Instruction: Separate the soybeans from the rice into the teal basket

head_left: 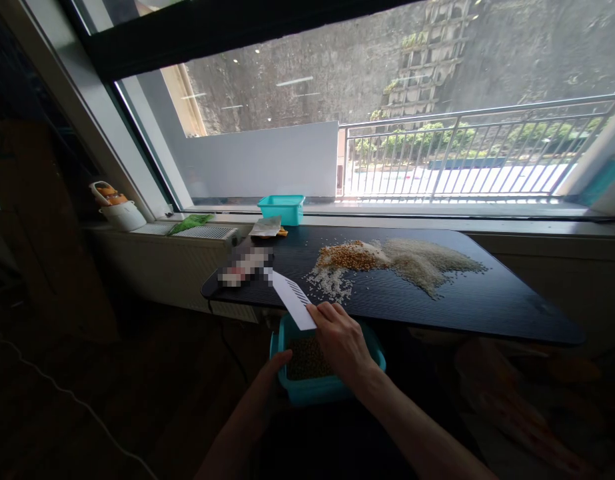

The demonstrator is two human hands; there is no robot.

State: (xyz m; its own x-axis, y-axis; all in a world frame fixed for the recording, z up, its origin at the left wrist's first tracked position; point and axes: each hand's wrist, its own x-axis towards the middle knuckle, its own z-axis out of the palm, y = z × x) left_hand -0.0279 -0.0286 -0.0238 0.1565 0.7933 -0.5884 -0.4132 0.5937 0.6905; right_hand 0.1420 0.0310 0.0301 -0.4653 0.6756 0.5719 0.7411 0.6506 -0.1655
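My right hand [340, 337] is closed on the near end of a flat white card [293, 303] with dark slanted stripes along one edge. The card slopes over the far rim of a teal plastic basin [317, 392], and its far end reaches above the table edge. My left hand [272, 373] grips the basin's left side, thumb over the rim, other fingers hidden. Small brownish grains or beans [304, 360] lie inside the basin. On the dark table [497, 300], golden-yellow kernels [354, 255] adjoin a wide spread of white rice-like grains [422, 260].
A smaller teal container [282, 210] stands at the back by the window, with a pale packet [266, 227] before it. A blurred-out item lies at the table's left end. Left of the table, a radiator [177, 267] carries a white basket [122, 215] and a green cloth [191, 223].
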